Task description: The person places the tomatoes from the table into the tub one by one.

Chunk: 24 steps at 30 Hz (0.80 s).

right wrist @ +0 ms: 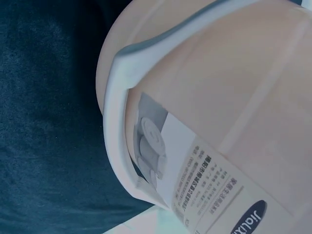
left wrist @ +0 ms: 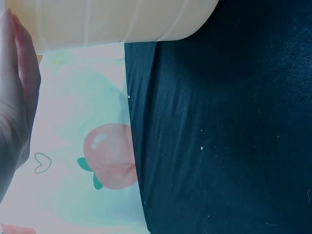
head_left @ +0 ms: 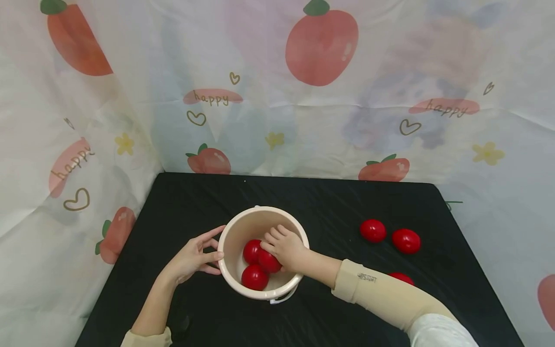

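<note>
A cream bucket [head_left: 231,282] stands upright on the black table with several glossy red balls [head_left: 255,277] inside. My left hand [head_left: 195,258] rests on the bucket's left side, thumb at the rim and fingers spread along the outer wall. The left wrist view shows those fingers lying fairly straight against the wall. My right hand [head_left: 288,248] reaches over the right rim into the bucket, its fingers curled at a red ball [head_left: 270,262] that it partly covers. The right wrist view shows only the bucket's outside, with a white handle [right wrist: 114,117] and a printed label [right wrist: 195,180].
On the right of the black table [head_left: 338,202] lie two red balls [head_left: 373,231] [head_left: 406,241], and another red ball [head_left: 401,277] is partly hidden by the right sleeve. Behind and beside the table hangs a pale fruit-print cloth [head_left: 260,48].
</note>
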Available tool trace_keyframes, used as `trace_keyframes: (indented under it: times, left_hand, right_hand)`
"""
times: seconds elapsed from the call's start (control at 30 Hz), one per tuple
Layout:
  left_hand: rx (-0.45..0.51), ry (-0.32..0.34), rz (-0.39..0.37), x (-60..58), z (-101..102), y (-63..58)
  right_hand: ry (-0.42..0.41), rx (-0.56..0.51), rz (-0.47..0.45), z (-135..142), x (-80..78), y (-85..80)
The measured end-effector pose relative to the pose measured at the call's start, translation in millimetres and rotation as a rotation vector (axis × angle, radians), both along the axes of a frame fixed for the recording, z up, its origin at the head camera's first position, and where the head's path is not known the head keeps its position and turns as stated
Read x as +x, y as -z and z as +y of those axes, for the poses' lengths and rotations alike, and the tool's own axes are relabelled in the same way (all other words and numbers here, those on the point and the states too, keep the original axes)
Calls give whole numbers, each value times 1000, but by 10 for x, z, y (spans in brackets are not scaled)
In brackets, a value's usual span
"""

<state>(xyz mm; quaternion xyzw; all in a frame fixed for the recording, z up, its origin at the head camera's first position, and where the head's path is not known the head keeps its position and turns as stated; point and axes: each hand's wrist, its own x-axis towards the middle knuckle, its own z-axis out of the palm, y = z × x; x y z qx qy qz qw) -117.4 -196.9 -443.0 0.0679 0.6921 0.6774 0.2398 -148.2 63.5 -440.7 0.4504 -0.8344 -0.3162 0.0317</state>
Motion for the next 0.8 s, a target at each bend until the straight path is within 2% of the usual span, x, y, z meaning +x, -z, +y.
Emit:
trace_keyframes:
  times: [0.3, 0.57, 0.67, 0.8]
  left_hand:
    - [11, 12, 24, 3, -6, 6]
    - [13, -2, 3, 15, -6, -3]
    - [17, -3, -1, 20, 1, -12]
    - [18, 2, 4, 15, 10, -15]
  right_hand:
    - [109, 156, -62, -81, 1, -26]
    - [125, 176, -51, -101, 4, 0]
    - [106, 110, -49, -78, -19, 25]
    - [32, -110, -45, -14, -65, 49]
